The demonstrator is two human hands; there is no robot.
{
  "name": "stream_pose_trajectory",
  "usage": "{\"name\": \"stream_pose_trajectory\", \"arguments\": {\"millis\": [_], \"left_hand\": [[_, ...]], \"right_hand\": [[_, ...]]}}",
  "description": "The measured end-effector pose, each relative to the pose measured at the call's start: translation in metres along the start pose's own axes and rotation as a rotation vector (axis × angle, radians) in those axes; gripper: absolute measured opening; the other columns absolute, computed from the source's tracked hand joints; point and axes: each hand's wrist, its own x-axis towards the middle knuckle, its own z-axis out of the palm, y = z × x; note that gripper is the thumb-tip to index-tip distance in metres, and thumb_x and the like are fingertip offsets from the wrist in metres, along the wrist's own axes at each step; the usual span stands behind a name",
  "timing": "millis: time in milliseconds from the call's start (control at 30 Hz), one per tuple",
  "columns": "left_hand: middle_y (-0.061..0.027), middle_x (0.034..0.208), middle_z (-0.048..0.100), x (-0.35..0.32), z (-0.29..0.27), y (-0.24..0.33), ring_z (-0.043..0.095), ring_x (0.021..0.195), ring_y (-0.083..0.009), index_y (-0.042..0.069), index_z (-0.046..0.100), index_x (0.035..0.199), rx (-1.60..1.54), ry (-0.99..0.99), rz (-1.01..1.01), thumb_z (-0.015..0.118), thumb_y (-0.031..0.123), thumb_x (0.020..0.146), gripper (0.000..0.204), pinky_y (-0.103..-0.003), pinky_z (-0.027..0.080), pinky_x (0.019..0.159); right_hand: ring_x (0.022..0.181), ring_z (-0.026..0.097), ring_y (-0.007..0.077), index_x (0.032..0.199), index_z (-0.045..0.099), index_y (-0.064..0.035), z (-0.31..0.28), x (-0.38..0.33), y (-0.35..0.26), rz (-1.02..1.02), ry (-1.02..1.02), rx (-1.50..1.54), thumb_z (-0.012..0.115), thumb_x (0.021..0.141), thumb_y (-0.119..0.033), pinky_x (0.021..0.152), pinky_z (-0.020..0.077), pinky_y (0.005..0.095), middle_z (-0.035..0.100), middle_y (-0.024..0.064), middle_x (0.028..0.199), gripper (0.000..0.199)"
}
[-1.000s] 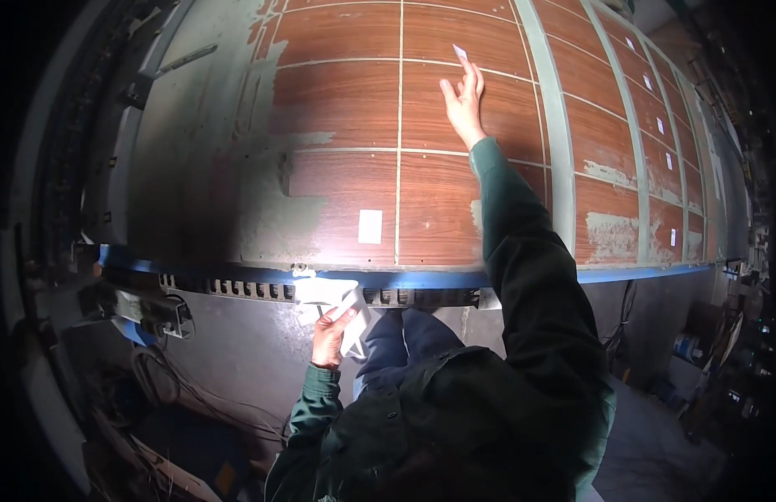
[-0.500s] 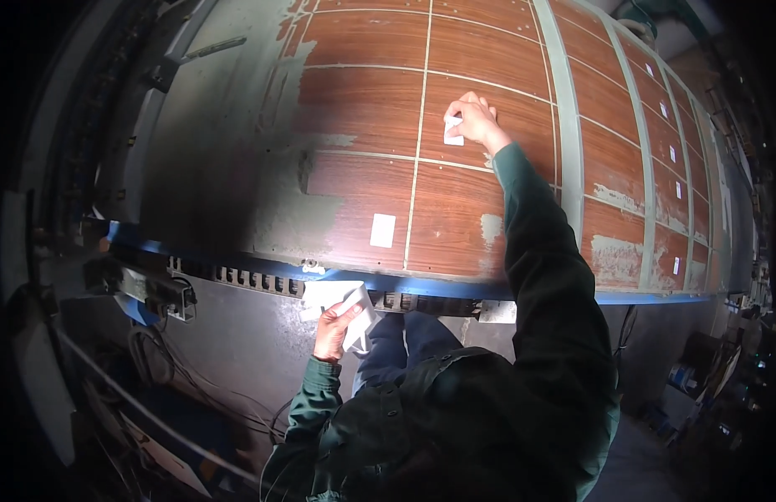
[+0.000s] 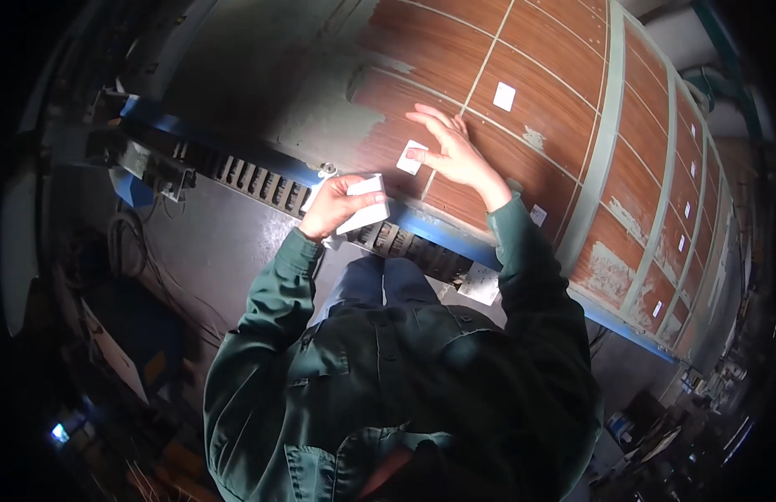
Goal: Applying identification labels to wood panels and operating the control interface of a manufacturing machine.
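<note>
My left hand (image 3: 328,211) is closed around a folded strip of white label paper (image 3: 367,207), just off the front edge of the wood-grain board (image 3: 380,124). A loose end of the strip hangs below my fingers. My right hand (image 3: 459,161) is over the board with its fingers spread and apart. Its thumb overlaps a white label (image 3: 413,161) lying on the front panel; whether it touches the label I cannot tell. Another white label (image 3: 504,96) lies flat one panel farther back. A third label (image 3: 538,215) shows beside my right cuff.
Pale grid lines divide the board, and several more small labels (image 3: 687,209) dot its right-hand panels. A blue rail (image 3: 438,240) with a slotted metal strip (image 3: 267,186) runs along the near edge. Cables (image 3: 154,243) and a dark box (image 3: 129,335) are at lower left.
My right hand has let go of the label on the farther panel and come back toward me, opening over the nearer label. My left hand has risen with the strip. The view has turned.
</note>
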Motion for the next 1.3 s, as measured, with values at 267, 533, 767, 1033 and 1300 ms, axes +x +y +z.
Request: {"name": "stream_pose_trajectory", "arguments": {"millis": [267,533,767,1033,1300], "left_hand": [[-0.0028,0.081,0.066,-0.016,-0.013,0.036,0.059,0.072,-0.008,0.001,0.064,0.09,0.126,-0.077,0.032,0.076,0.013,0.074,0.023,-0.021,0.047,0.065],[-0.0033,0.081,0.065,-0.027,-0.008,0.032,0.06,0.072,-0.0076,0.002,0.064,0.089,0.063,-0.103,0.086,0.068,0.012,0.081,0.014,-0.021,0.047,0.065],[-0.0016,0.079,0.064,-0.027,-0.001,0.033,0.059,0.07,-0.0074,0.002,0.062,0.09,-0.152,-0.103,0.052,0.063,0.007,0.08,0.012,-0.021,0.048,0.066],[0.0016,0.074,0.061,-0.006,0.0,0.022,0.057,0.065,-0.006,0.003,0.063,0.084,-0.202,-0.023,0.028,0.066,0.009,0.078,0.009,-0.02,0.045,0.06],[-0.003,0.085,0.066,0.007,0.002,0.012,0.06,0.073,-0.0077,0.002,0.064,0.096,-0.356,0.046,-0.02,0.067,0.015,0.081,0.019,-0.021,0.046,0.067]], "right_hand": [[0.075,0.051,0.0042,0.085,0.06,-0.0038,-0.004,-0.015,-0.026,0.208,-0.328,0.743,0.059,0.087,-0.013,0.067,0.0415,0.0201,0.056,-0.0036,0.079,0.01],[0.078,0.052,0.0059,0.084,0.059,-0.002,-0.004,-0.017,-0.054,0.087,-0.359,0.592,0.061,0.084,-0.008,0.072,0.0421,0.0221,0.056,-0.0019,0.078,0.007],[0.079,0.052,0.0056,0.085,0.06,-0.0025,0.012,-0.012,-0.038,0.16,-0.307,0.651,0.061,0.084,-0.008,0.074,0.0417,0.0219,0.056,-0.0023,0.081,0.006],[0.087,0.051,0.0063,0.108,0.057,-0.0044,0.021,-0.003,-0.042,0.034,-0.33,0.901,0.06,0.083,-0.006,0.082,0.0413,0.0235,0.057,-0.0022,0.09,0.025],[0.096,0.053,0.0105,0.091,0.064,-0.0025,0.019,0.019,-0.024,-0.136,-0.284,0.841,0.062,0.082,-0.005,0.088,0.0401,0.0263,0.058,0.002,0.099,0.009]]}}
